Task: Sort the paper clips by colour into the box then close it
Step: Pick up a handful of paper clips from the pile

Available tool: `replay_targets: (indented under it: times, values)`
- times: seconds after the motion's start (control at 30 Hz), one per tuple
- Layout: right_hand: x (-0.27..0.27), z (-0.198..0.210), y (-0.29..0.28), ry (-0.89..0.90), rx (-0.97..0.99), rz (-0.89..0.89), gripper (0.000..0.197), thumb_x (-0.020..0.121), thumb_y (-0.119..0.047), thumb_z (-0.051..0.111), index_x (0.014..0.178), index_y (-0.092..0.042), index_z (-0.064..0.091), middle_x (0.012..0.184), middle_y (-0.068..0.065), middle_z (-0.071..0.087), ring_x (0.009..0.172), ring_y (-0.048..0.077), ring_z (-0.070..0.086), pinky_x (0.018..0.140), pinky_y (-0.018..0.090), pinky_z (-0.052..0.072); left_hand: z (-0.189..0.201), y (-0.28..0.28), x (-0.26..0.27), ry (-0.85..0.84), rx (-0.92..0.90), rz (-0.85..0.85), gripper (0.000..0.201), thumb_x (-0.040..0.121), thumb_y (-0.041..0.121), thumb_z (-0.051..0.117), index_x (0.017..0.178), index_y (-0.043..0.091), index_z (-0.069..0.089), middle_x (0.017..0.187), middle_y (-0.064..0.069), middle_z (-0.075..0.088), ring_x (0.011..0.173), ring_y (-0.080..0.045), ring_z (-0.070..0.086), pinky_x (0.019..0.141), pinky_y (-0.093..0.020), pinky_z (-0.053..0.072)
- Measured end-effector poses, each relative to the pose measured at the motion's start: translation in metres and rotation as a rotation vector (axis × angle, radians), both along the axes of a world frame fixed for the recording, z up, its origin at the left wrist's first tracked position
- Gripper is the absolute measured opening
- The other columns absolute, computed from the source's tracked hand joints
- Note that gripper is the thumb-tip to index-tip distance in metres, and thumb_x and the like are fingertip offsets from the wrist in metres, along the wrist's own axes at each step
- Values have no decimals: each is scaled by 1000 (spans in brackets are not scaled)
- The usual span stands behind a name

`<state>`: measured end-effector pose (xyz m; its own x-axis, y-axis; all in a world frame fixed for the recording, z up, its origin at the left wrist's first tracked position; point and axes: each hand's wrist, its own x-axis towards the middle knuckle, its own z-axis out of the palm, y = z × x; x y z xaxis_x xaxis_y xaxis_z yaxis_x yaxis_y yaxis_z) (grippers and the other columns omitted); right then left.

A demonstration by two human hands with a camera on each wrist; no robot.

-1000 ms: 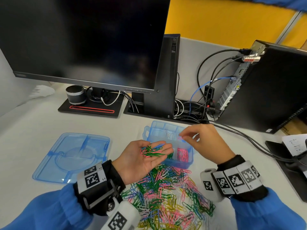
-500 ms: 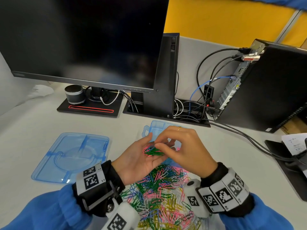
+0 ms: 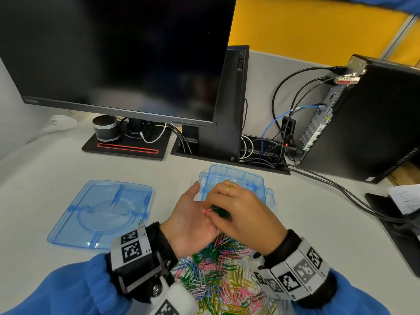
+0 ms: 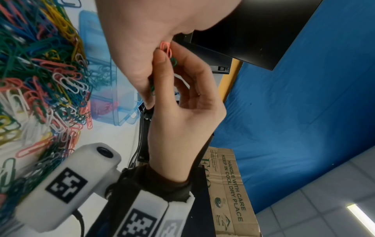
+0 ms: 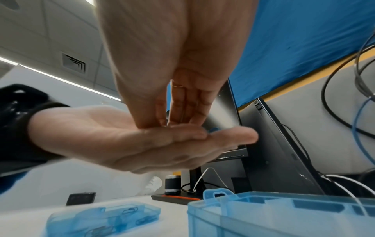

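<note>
My left hand (image 3: 195, 212) lies palm up above the table and carries a small bunch of green and pink paper clips (image 3: 214, 210). Coming down from the right, my right hand (image 3: 218, 215) covers that palm. Its thumb and fingers pinch the bunch, seen as a pink and a green clip (image 4: 168, 52) in the left wrist view. The open blue box (image 3: 254, 178) stands just behind both hands, with pink clips in one compartment (image 4: 105, 105). A mixed pile of coloured clips (image 3: 222, 276) lies under my wrists.
The box's blue lid (image 3: 102, 214) lies flat to the left. A monitor (image 3: 118, 55) on its stand and a small speaker (image 3: 105, 129) are behind. A computer tower (image 3: 368, 123) with cables (image 3: 341, 189) is at the right.
My right hand left the box, swung left over my left palm and closed its fingertips on the clips there. My left hand stayed in place.
</note>
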<state>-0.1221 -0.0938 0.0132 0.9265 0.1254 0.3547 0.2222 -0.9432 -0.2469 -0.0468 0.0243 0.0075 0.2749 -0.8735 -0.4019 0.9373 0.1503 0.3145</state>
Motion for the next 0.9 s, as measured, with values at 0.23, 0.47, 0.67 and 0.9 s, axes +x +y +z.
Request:
replay_targets:
  times: [0.23, 0.47, 0.67, 0.9]
  values:
    - [0, -2, 5, -1, -27, -8, 11, 89, -21, 52, 89, -14, 60, 90, -2, 56, 86, 16, 51, 76, 32, 44, 4, -1, -4, 11, 25, 9, 61, 100, 49, 32, 104, -4, 64, 83, -17, 68, 70, -26, 71, 63, -32, 59]
    - [-1, 1, 8, 32, 530, -74, 7, 91, -17, 62, 85, -15, 64, 81, -7, 64, 80, 10, 62, 76, 27, 49, 2, 0, -3, 4, 42, -2, 61, 102, 46, 29, 103, -7, 60, 81, -19, 70, 70, -26, 72, 64, -31, 60]
    - [-1, 7, 7, 125, 855, -125, 8, 90, -14, 65, 82, -14, 68, 83, -2, 69, 81, 9, 64, 78, 30, 47, -4, -2, -2, -15, 56, -21, 52, 104, 36, 31, 126, -5, 55, 117, -22, 66, 94, -29, 71, 82, -39, 58]
    - [-1, 12, 3, 129, 994, -139, 8, 88, -8, 64, 81, -4, 66, 77, 13, 65, 74, 20, 62, 78, 57, 47, -2, -2, -5, -107, 129, -24, 37, 102, 22, 38, 109, -6, 61, 112, -24, 67, 90, -31, 70, 85, -44, 54]
